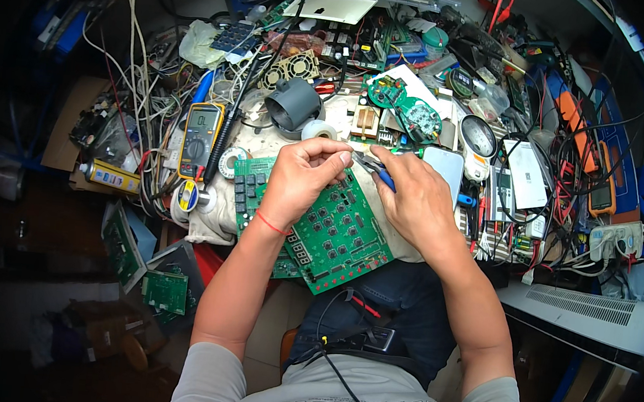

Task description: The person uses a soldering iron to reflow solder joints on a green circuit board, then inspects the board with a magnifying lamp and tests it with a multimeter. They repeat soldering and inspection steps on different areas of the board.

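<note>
A green circuit board (360, 243) with rows of push buttons, black relays and a digit display lies tilted at the bench's front edge, over my lap. My left hand (302, 180) is above its upper left part, thumb and fingertips pinched together. What they hold, if anything, is too small to make out. My right hand (421, 206) is over the board's upper right side, closed on small pliers with blue handles (386, 180). Their dark jaws point toward my left fingertips. Part of a second green board (285, 268) shows underneath.
A yellow multimeter (202, 141) and a solder spool (233, 162) are at the left. Behind my hands stand a grey cylindrical holder (293, 107) and a white roll (319, 129). A phone (445, 170) lies by my right hand. Cables, boards and tools crowd the bench.
</note>
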Action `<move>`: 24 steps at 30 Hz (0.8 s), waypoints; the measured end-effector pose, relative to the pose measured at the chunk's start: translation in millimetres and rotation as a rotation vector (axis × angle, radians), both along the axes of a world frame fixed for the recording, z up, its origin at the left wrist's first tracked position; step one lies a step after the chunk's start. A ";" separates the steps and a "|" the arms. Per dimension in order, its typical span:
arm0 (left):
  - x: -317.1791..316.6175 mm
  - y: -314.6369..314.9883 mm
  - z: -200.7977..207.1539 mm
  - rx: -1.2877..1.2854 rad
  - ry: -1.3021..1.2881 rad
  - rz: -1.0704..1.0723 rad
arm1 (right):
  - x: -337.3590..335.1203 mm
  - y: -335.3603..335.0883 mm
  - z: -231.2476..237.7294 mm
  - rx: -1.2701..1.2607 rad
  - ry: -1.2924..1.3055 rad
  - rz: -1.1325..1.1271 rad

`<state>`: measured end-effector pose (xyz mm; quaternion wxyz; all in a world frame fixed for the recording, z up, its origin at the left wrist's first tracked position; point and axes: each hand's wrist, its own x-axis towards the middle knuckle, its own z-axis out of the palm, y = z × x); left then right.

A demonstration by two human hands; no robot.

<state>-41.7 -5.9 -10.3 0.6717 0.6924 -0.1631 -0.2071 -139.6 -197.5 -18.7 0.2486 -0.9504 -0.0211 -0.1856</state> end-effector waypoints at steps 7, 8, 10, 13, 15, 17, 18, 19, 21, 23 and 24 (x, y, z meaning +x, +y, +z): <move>-1.9 0.2 -4.4 0.024 -0.030 0.002 | 5.6 1.4 -2.4 -0.052 -0.062 0.006; -2.1 0.5 -5.0 0.022 -0.045 0.000 | 5.6 1.5 -2.4 -0.053 -0.064 0.007; -2.7 1.0 -5.7 0.020 -0.062 0.000 | 5.7 1.7 -2.4 -0.066 -0.058 0.006; -4.6 -0.6 -6.4 -0.014 -0.070 0.026 | 5.8 2.3 -1.8 -0.074 -0.055 0.009; -5.0 -1.2 -5.7 -0.019 -0.076 0.025 | 6.0 2.7 -1.3 -0.067 -0.051 0.013; -5.4 -0.9 -4.5 -0.013 -0.081 0.022 | 5.9 3.0 -1.1 -0.050 -0.043 0.018; -5.5 -0.5 -3.9 -0.003 -0.082 0.020 | 5.7 3.0 -1.1 -0.040 -0.036 0.021; -5.6 -0.2 -3.4 0.005 -0.085 0.019 | 5.6 2.9 -1.3 -0.030 -0.030 0.024; -5.7 0.1 -2.7 0.008 -0.089 0.011 | 5.2 2.3 -1.9 -0.022 -0.021 0.026; -5.9 0.1 -2.7 0.010 -0.095 0.009 | 5.1 1.6 -3.1 -0.026 -0.017 0.024; -6.1 0.0 -2.9 0.010 -0.098 0.010 | 5.5 1.2 -3.9 -0.016 -0.014 0.025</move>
